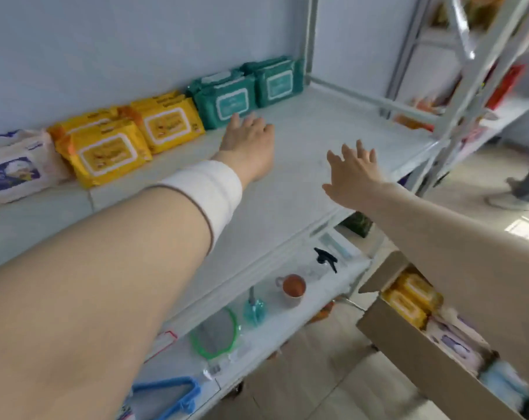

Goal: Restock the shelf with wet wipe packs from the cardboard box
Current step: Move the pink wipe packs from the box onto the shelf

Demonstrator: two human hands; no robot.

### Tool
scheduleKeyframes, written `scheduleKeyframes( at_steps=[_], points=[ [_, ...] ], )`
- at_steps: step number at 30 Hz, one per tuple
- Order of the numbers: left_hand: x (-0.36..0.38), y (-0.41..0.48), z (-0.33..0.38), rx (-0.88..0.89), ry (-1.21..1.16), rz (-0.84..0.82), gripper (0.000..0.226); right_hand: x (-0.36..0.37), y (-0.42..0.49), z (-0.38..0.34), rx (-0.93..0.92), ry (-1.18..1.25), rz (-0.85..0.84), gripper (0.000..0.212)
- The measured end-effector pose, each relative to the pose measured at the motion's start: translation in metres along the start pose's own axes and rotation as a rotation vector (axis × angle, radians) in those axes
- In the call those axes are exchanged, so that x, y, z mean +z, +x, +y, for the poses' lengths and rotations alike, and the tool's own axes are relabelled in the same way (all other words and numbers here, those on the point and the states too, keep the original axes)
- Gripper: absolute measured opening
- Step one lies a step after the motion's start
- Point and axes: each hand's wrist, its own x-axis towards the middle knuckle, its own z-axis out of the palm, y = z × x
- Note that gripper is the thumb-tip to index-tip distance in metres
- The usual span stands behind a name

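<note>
Wet wipe packs line the back of the white shelf (302, 177): a white pack (13, 168) at far left, yellow packs (105, 151) beside it, then teal packs (226, 100) and more teal packs (276, 80) toward the right. My left hand (248, 144), with a white band on its wrist, hovers empty just in front of the teal packs, fingers spread. Over the shelf's front right part my right hand (351, 174) is also empty with fingers apart. The cardboard box (414, 353) stands at lower right, open, holding yellow packs (411, 298) and pale packs.
The lower shelf (287, 322) carries a cup (292, 287), a spray bottle (325, 262), a teal brush, a green-rimmed mirror (214, 334) and a blue hanger (172, 395). A metal ladder frame (457, 95) stands at right. Another person's legs (524, 186) are at far right.
</note>
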Motion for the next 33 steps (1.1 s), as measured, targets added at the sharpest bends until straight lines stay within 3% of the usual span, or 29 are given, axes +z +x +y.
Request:
scheduleKeyframes(
  at_steps=[7, 14, 22, 29, 33],
  points=[
    [-0.016, 0.067, 0.238, 0.403, -0.086, -0.043, 0.046, 0.059, -0.055, 0.23, 0.382, 0.067, -0.169, 0.062],
    [0.039, 0.109, 0.422, 0.592, -0.169, -0.226, 0.042, 0.155, -0.102, 0.374, 0.624, 0.092, -0.411, 0.058],
    [0.135, 0.081, 0.559, 0.703, -0.234, -0.628, 0.044, 0.299, -0.19, 0.43, 0.841, 0.364, -0.759, 0.064],
    [0.225, 0.038, 0.624, 0.557, -0.245, -0.991, 0.055, 0.407, -0.214, 0.424, 0.889, 0.683, -0.908, 0.069],
    [0.288, 0.042, 0.667, 0.451, -0.307, -1.055, 0.061, 0.469, -0.207, 0.427, 0.869, 0.824, -0.936, 0.07]
  ],
)
